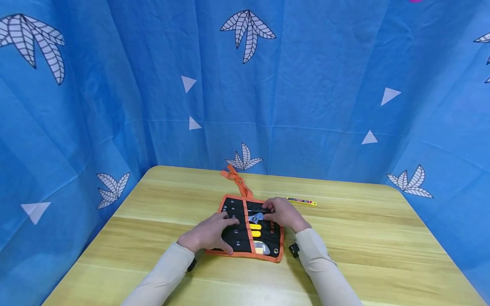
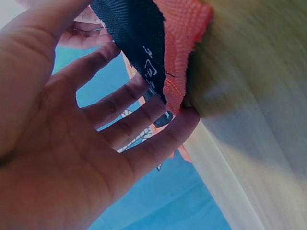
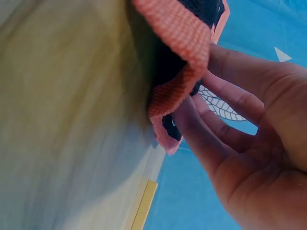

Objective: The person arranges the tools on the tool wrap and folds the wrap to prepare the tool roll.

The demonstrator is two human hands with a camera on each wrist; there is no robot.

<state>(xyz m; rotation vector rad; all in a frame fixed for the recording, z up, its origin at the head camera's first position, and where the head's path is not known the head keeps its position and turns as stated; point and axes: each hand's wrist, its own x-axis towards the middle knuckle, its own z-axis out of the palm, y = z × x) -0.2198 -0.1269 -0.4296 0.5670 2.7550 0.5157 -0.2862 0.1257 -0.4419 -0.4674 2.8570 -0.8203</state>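
A black tool roll (image 1: 242, 231) with orange edging lies spread on the table, with numbers printed on its left part. My left hand (image 1: 209, 233) rests on that part, fingers spread and fairly straight, touching the cloth. At the top pocket on the right, my right hand (image 1: 285, 213) pinches the dark handle of a thin screwdriver (image 1: 252, 211) between thumb and fingers. Below it, a silver adjustable wrench (image 1: 255, 218), a pair of yellow handles (image 1: 255, 230) and a grey-and-yellow tool (image 1: 262, 247) sit in pockets. The roll's edge (image 3: 184, 48) hides the right fingertips in the right wrist view.
A flat yellow strip (image 1: 301, 201) with a dark and red label lies beyond the right hand. Orange tie straps (image 1: 239, 180) stretch from the roll toward the back edge of the wooden table (image 1: 363, 238). A blue patterned curtain (image 1: 314, 85) hangs behind.
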